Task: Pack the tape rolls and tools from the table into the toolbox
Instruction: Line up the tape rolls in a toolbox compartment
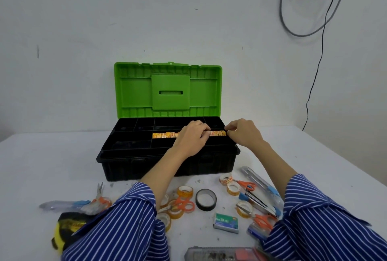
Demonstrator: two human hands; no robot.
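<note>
Both hands, left hand (191, 136) and right hand (243, 133), pinch the tape rolls (163, 135) into a row in the toolbox (129, 164); next, probably fetch more from the counter (62, 156).

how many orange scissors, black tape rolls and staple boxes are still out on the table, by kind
orange-handled scissors: 4
black tape roll: 1
staple box: 1
total: 6
</note>
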